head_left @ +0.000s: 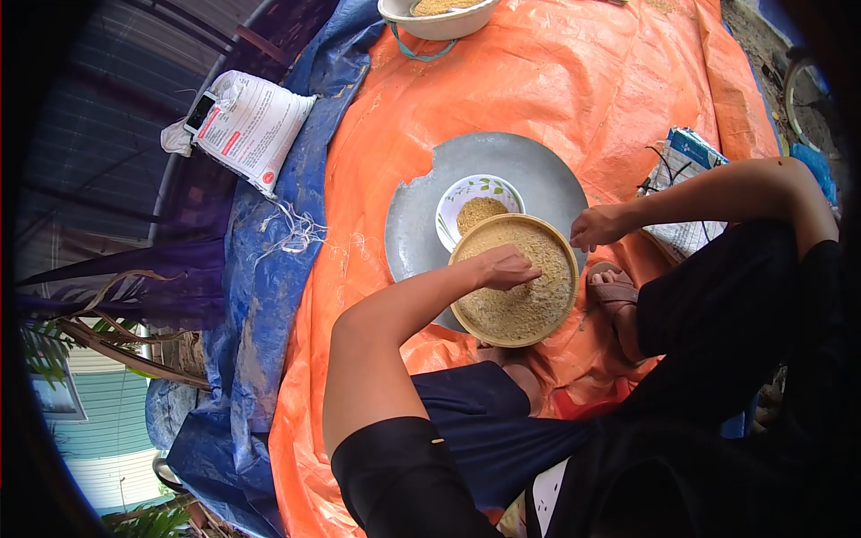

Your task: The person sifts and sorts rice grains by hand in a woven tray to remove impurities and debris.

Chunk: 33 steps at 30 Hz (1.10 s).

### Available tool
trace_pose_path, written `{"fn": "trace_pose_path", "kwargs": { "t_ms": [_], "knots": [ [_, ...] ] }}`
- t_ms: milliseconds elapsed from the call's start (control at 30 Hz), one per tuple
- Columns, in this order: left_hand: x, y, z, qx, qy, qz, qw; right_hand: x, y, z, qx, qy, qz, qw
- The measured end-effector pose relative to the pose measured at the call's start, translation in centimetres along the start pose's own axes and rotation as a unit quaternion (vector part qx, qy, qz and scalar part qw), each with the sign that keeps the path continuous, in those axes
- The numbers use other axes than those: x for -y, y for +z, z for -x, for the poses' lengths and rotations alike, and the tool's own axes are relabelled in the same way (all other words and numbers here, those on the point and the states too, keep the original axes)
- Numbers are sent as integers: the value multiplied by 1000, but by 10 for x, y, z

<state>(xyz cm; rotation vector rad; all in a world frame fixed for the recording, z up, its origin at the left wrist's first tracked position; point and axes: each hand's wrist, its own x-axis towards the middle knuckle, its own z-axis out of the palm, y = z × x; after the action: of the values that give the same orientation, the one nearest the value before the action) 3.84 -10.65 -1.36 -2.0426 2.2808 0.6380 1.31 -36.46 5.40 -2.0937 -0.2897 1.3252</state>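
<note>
A shallow round tray (466, 320) with a tan rim holds a layer of pale yellow, broken grain (529, 309). Over its middle is my left hand (507, 267), fingers pinched together at the grain surface. At the tray's upper right edge, my right hand (599, 226) has its fingers curled closed against the rim; the fingertips are partly hidden. Behind the tray, partly covered by it, sits a white bowl (448, 199) with a green leaf pattern, containing darker golden grain (480, 212). A wide grey metal tray (413, 233) with a broken edge lies beneath the bowl.
An orange tarp (359, 224) covers the ground, with a blue tarp (256, 332) along the left. A printed white sack (256, 125) lies there. At the top stands a basin (439, 25) with grain. Near my right forearm is another printed bag (677, 193). My sandaled foot (617, 296) is close to the tray.
</note>
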Motion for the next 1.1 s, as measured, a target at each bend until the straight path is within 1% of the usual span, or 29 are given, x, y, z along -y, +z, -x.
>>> {"fn": "trace_pose_path", "kwargs": {
  "t_ms": [367,467,567,667,767,967,1100],
  "knots": [
    [0,0,1,-4,-17,17,1000,2,1,3,3,9,-22,1000],
    [0,3,2,5,-23,-9,1000,0,1,2,6,12,-29,999],
    [3,9,1,-36,-14,4,999,0,1,1,0,12,-15,1000],
    [4,12,0,-40,-12,-5,999,-6,2,-3,-2,-1,-1,1000],
    [1,8,0,-22,-24,-7,999,-4,1,-1,-7,3,-1,1000],
    [1,7,1,-51,-19,-7,998,-3,1,-1,3,16,1,1000],
    [1,4,2,-41,-21,-3,999,-3,0,-2,6,24,-11,1000]
  ]
}}
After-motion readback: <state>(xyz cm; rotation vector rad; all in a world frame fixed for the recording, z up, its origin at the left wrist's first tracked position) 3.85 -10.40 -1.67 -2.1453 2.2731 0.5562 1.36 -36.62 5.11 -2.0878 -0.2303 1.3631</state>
